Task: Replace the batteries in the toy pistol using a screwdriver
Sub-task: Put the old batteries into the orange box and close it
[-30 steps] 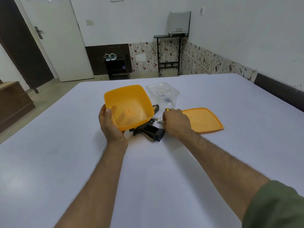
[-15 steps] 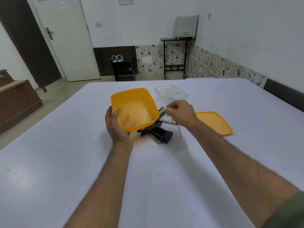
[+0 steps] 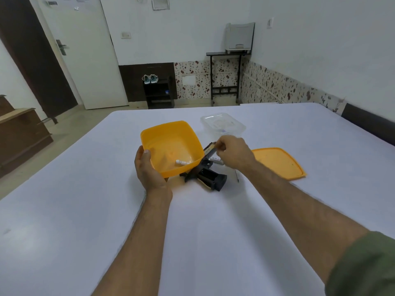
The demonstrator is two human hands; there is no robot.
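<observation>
Left grip: left hand (image 3: 149, 169) held the tilted orange tub (image 3: 171, 146) by its 7 o'clock rim.
Right grip: right hand (image 3: 232, 153) hovered with fingers curled; contents could not be told.
Battery (image 3: 181, 162): lay inside tub.
Toy pistol (image 3: 205, 174): on table (image 3: 85, 210), at tub's 4 o'clock.
Orange lid (image 3: 277, 163): at pistol's 3 o'clock.

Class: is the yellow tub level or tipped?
Tipped: the left hand lifts the yellow tub by its rim, and a battery lies at its low side.

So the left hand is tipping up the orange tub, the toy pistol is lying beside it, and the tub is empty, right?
Not quite. The head view shows one battery lying in the orange tub, so it isn't empty. The left hand does hold it tipped, and the toy pistol lies beside it.
</observation>
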